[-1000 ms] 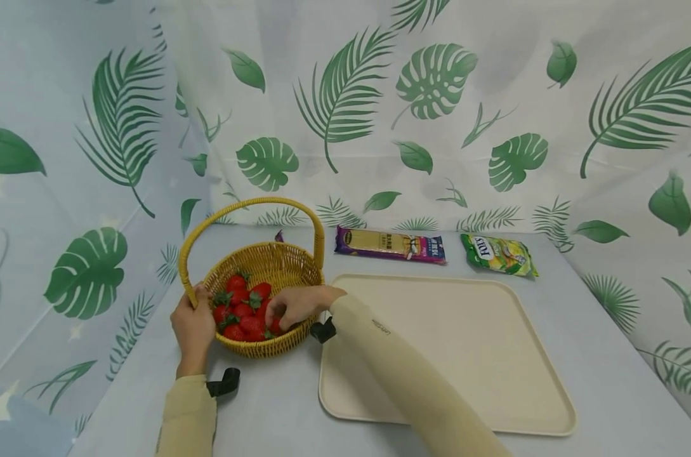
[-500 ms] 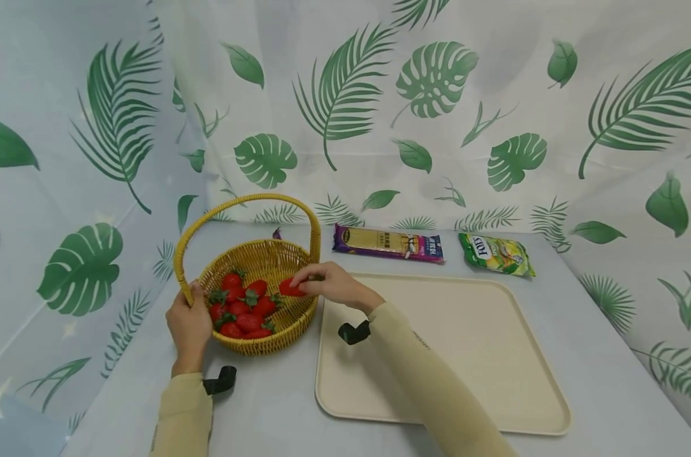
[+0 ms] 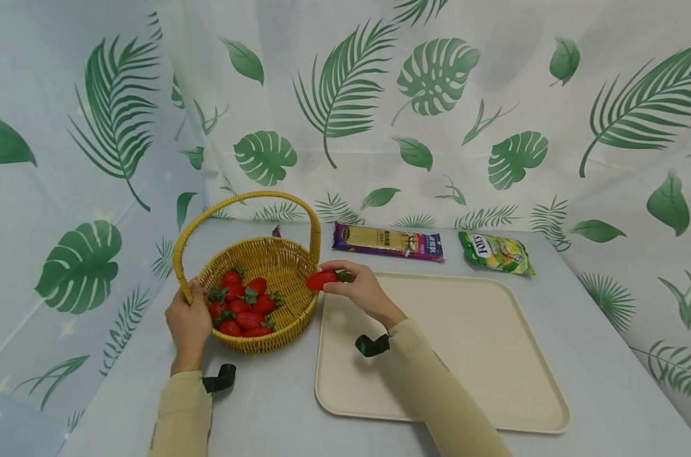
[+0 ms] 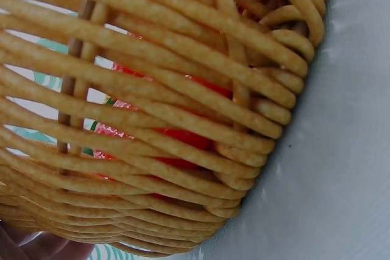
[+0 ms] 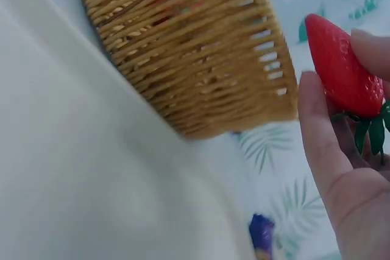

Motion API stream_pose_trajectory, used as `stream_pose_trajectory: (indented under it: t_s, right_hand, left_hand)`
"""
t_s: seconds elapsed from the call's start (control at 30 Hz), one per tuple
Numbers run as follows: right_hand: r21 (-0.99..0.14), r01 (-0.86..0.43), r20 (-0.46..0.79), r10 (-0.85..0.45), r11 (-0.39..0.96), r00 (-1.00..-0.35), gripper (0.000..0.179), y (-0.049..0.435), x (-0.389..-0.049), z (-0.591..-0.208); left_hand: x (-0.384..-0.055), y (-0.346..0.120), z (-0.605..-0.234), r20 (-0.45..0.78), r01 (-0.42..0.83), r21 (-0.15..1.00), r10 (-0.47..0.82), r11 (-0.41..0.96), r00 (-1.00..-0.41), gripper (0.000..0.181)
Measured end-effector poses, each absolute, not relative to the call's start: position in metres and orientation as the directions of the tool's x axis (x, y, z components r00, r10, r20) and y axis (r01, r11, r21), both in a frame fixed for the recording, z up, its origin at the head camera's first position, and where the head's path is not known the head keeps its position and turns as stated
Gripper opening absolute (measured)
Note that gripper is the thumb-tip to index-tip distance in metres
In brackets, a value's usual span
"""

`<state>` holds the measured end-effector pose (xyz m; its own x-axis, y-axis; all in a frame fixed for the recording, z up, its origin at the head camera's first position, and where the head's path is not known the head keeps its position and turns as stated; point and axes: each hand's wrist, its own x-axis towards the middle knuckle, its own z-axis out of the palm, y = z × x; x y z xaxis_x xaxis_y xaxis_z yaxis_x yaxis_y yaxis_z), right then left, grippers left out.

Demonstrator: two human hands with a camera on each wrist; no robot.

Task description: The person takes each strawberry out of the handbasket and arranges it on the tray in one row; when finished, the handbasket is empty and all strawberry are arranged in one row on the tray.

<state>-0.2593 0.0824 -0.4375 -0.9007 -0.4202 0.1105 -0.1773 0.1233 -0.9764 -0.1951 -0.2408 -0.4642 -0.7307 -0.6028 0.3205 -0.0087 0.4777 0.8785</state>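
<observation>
Your right hand pinches one red strawberry between thumb and fingers, leaves toward the palm, tip toward the basket; it's in the air just beside the basket's right side, near the far left corner of the beige tray. Your left hand grips the yellow wicker basket on its left side, at the foot of the handle; left wrist view mostly shows weave, few fingers. More strawberries lie piled inside, toward the basket's left. Behind your tray: purple pasta packet, green FOX'S bag to its right, both lying flat.
</observation>
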Motion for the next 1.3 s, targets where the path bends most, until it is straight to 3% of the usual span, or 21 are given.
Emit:
stream_pose_trajectory:
  t_s: [0.27, 0.53, 0.8, 1.3]
  right_hand:
    - [-0.992, -0.091, 0.065, -0.284, 0.083, -0.957, 0.034, 0.102, -0.260, -0.460]
    - [-0.992, -0.121, 0.110, -0.257, 0.030, -0.960, 0.043, 0.110, -0.265, -0.479]
    - [-0.976, -0.135, 0.101, -0.193, 0.171, -0.976, 0.033, 0.114, -0.265, -0.488]
    - [-0.880, -0.253, 0.142, -0.286, 0.401, -0.948, 0.023, 0.102, -0.258, -0.491]
  left_hand:
    - [-0.195, -0.241, -0.465, 0.322, -0.013, 0.876, -0.606, 0.481, -0.727, 0.050]
    - [-0.195, -0.241, -0.465, 0.327, -0.008, 0.873, -0.598, 0.487, -0.732, 0.050]
    - [-0.196, -0.241, -0.467, 0.331, -0.010, 0.870, -0.600, 0.492, -0.728, 0.048]
    - [-0.196, -0.240, -0.466, 0.342, -0.015, 0.861, -0.601, 0.508, -0.722, 0.047]
